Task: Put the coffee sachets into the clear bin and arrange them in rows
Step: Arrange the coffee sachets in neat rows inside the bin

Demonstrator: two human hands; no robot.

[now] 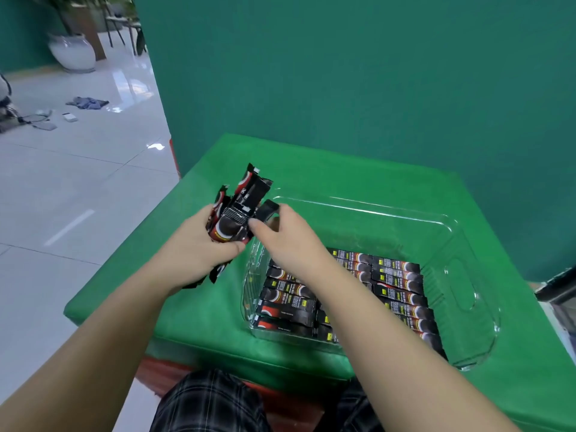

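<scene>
**Sachet bundle held over bin corner**

Head view: left hand [199,244] clasps a fanned bundle of black-and-red foil coffee sachets [241,210]. Right hand [283,241] pinches one black sachet [267,209] beside it. Below: clear plastic bin [461,275] holding rowed sachets [399,285].

We see a clear bin [436,232] open at the top on a green-covered desk [358,169]. Rows of coffee sachets [396,285] fill its floor from 6 o'clock up to about the middle; the floor toward 12 o'clock is bare, so there is room to reach down there. Our right hand [286,241] and forearm cross over the bin's 9 o'clock wall, blocking that side. Our left hand [199,247] grips a bundle of sachets [240,210] just outside the bin at 10 o'clock. The desk at 12 o'clock is bare up to a green wall [343,73]. A dark object [558,285] stands at 3 o'clock.
</scene>
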